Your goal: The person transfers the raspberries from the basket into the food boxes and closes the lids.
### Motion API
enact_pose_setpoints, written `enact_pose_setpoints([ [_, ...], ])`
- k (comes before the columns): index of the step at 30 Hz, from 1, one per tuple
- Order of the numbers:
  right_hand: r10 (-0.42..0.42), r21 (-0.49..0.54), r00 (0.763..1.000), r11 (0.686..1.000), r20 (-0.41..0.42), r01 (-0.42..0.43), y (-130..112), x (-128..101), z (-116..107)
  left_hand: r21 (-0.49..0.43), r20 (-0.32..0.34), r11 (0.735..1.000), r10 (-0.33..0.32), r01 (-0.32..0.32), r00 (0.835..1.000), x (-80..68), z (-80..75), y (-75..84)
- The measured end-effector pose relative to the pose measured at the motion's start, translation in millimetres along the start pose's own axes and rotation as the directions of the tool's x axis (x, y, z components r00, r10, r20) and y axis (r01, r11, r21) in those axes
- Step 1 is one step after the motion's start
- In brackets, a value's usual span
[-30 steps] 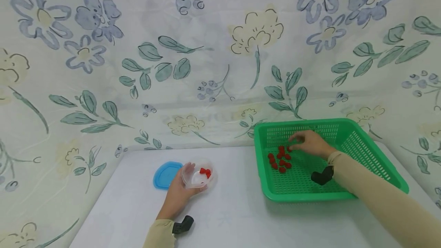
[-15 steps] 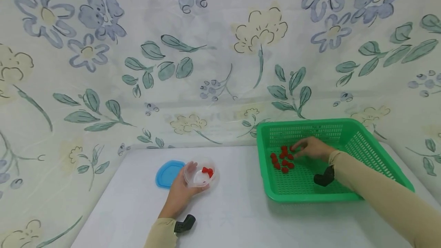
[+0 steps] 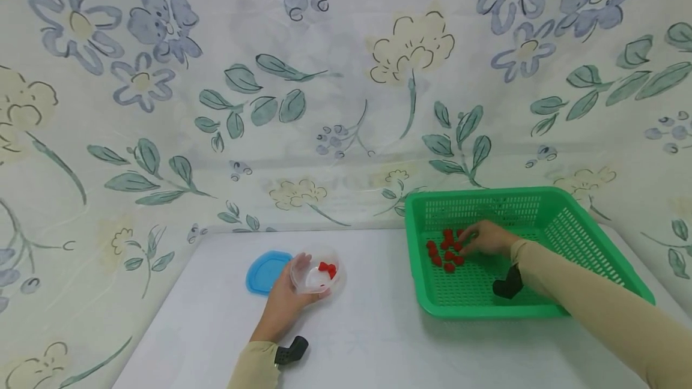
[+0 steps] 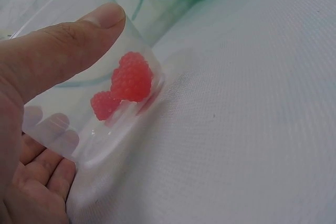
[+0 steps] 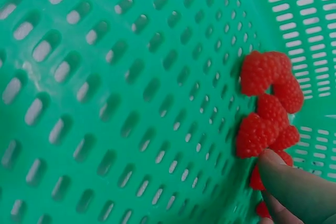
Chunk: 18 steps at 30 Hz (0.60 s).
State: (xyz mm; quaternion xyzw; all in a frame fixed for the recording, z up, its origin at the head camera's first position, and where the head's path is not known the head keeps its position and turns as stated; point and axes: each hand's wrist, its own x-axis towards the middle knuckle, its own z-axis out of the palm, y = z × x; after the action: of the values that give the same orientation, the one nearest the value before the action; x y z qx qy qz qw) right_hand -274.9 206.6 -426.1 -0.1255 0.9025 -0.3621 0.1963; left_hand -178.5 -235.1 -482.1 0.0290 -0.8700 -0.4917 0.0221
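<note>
My left hand [image 3: 285,299] grips a clear plastic cup [image 3: 313,284], its thumb along one side and its fingers round the other. Inside the cup lie a few red raspberries [image 4: 132,77], resting near its bottom in the left wrist view. Over the floor of a green basket [image 3: 432,310], my right hand [image 3: 489,238] reaches down with thumb and fingers apart. The thumb tip comes up against a cluster of raspberries [image 5: 257,135] in the right wrist view; other raspberries [image 3: 449,267] lie loose around it. Part of the cluster is hidden behind the thumb.
A blue lid [image 3: 265,272] lies flat on the white table [image 3: 367,341], just left of the cup. The basket's raised, slotted walls stand around my right hand. Behind the table hangs a flower-print cloth [image 3: 346,77].
My right hand has lowered toward the raspberries in the basket, its fingertips now among them. The left hand keeps holding the cup, and the head view has shifted slightly.
</note>
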Motion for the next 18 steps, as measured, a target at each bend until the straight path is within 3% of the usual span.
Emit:
enact_pose_setpoints([
  [18, -0.034, -0.07, 0.998, 0.997, -0.053, 0.031, -8.6, -0.4, -0.1, -0.008, -0.003, 1.0, 0.003, -0.003, 1.0, -1.2, 0.3, 1.3],
])
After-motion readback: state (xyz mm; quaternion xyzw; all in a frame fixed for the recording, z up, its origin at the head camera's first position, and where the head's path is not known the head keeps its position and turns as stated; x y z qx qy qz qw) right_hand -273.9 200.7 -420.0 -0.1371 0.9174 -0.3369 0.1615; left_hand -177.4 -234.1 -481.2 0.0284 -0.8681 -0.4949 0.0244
